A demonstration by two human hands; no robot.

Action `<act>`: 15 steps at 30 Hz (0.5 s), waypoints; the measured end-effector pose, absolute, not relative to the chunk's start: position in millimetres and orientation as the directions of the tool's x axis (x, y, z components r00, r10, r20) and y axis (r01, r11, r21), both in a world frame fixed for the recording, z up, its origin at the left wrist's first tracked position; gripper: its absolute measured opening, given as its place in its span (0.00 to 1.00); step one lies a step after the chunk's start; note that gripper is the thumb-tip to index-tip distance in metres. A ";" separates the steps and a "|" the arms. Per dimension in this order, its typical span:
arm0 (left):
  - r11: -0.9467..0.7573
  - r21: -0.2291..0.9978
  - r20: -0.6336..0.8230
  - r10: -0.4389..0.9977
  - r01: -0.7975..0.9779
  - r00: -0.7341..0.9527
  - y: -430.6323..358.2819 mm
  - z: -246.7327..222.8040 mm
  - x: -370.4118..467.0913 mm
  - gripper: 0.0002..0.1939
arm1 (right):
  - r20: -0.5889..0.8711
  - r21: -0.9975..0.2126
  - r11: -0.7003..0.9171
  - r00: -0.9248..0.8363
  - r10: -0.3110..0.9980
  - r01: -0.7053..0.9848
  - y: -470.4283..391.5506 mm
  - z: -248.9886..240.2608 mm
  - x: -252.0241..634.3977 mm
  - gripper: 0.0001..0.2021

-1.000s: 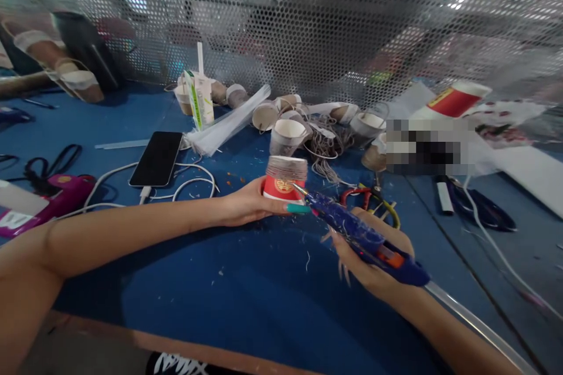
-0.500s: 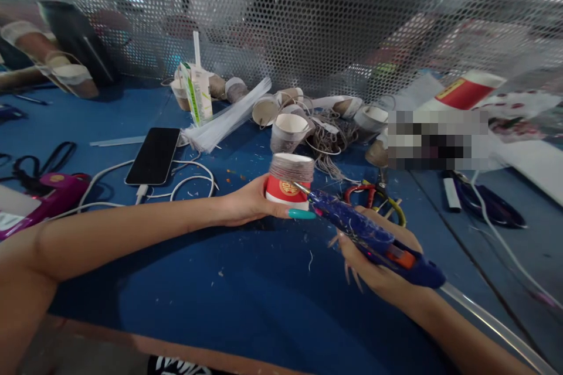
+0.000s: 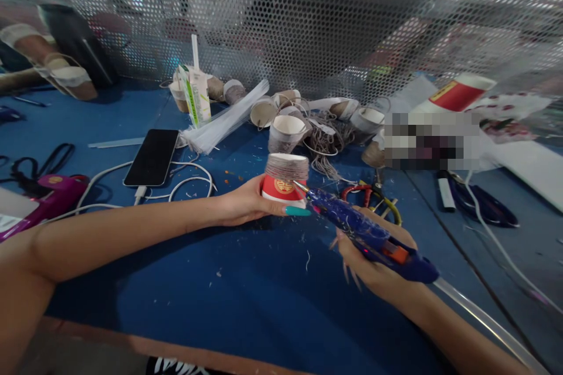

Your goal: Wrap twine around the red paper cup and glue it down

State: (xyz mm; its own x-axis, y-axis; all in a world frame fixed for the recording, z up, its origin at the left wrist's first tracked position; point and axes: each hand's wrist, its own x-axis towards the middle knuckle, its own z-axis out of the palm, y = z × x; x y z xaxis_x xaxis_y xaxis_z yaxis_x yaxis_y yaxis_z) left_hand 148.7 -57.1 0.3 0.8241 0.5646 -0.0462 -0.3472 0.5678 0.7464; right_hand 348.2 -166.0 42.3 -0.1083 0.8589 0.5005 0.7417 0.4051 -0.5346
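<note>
My left hand (image 3: 248, 202) is closed around a red and white paper cup (image 3: 281, 187) with a gold emblem on its front. The cup stands upright, its upper part wound with rows of grey-brown cord (image 3: 288, 167). In my right hand (image 3: 373, 266) is a blue hot glue gun (image 3: 360, 225), with a long clear glue stick (image 3: 479, 315) coming out of its back end. The metal nozzle points left at the cup's front, just below the cord. Whether the tip touches the cup I cannot tell.
Behind the cup lie several cord-wrapped cups (image 3: 288, 129), a tangle of cord (image 3: 328, 137) and a bundle of clear glue sticks (image 3: 233, 117). Scissors (image 3: 373, 193) lie close to my right hand. To the left are a phone (image 3: 152, 158) on a white cable and a purple tool (image 3: 59, 190).
The whole view has shifted slightly, so things sit a little further left. Both hands keep the same hold, and the nozzle stays at the cup's front.
</note>
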 end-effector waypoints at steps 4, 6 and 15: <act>0.589 0.729 -0.055 0.558 -0.349 0.828 -56.7 1.6 147.7 0.29 | 0.496 -0.570 0.374 -0.056 0.866 0.732 -167.0 39.5 350.0 0.09; 0.589 0.731 -0.057 0.557 -0.345 0.829 -56.5 2.7 147.4 0.28 | 0.489 -0.585 0.363 -0.042 0.871 0.725 -167.2 38.1 350.7 0.08; 0.604 0.722 -0.084 0.558 -0.336 0.825 -56.2 5.9 145.9 0.28 | 0.508 -0.533 0.389 -0.084 0.857 0.751 -166.7 41.0 351.9 0.11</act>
